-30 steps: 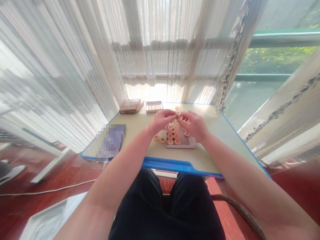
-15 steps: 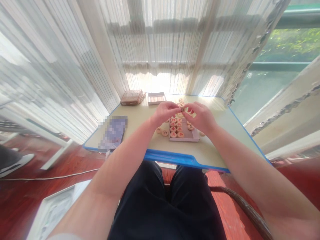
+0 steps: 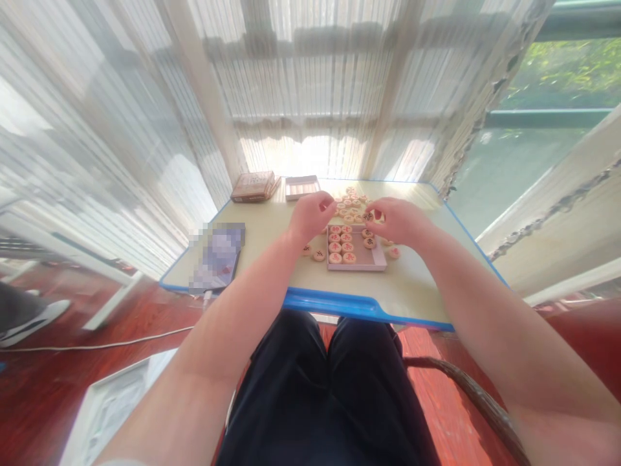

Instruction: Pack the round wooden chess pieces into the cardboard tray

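Observation:
My right hand pinches a round wooden Chinese chess piece with a black character, just above the far right part of a shallow box. Inside that box, pieces with red characters fill two columns on the left. Black-marked pieces stand along its right side. To the left of the held piece, my left hand is loosely curled, a gap showing between thumb and fingers, and I see nothing in it. Beyond the box lies a loose heap of chess pieces.
Two black-marked pieces lie left of the box, and a red-marked piece lies right. A second box and stacked brown boxes stand at the back. A partly pixelated phone lies near the blue-edged table's left side.
My hands have moved apart. The left drew back leftward from the black-marked piece, and the right, still pinching a piece, shifted right and slightly down. More of the heap shows between them.

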`<state>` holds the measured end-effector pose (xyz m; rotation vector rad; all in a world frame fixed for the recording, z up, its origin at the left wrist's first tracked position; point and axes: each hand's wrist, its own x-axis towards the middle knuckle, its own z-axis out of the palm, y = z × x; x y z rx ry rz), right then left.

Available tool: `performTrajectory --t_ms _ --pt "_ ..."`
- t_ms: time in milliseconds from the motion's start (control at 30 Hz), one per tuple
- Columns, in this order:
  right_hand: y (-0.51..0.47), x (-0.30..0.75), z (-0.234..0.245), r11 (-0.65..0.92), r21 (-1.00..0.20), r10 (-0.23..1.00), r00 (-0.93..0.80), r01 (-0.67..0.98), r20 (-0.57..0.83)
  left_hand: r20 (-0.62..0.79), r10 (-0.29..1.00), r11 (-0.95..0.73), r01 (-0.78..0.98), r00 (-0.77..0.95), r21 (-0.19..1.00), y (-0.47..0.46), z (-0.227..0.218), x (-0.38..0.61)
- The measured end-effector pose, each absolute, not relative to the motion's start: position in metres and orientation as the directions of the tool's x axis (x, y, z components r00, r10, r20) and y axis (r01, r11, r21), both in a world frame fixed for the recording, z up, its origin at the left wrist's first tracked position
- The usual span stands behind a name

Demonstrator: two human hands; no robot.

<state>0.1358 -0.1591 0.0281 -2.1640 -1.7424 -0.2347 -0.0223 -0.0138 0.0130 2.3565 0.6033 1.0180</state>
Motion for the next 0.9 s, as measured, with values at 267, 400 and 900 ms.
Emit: performTrajectory --t_ms 267,400,900 --pt "-0.1622 0.1333 0.035 -0.173 -0.137 0.958 0.199 0.975 0.205 0.565 0.472 -0.867 0.24 0.676 0.437 -0.0097 0.011 -0.0234" --pt "-0.1627 0.1315 0.0359 -0.215 -0.123 0.961 0.232 0.969 0.151 0.535 0.469 -0.87 0.26 0.703 0.42 -0.0113 0.0115 -0.0238" --pt "-0.1651 0.1346 0.0366 -0.239 -0.125 0.966 0.249 0.963 0.067 0.492 0.475 -0.866 0.291 0.729 0.406 -0.0165 0.0189 -0.0287"
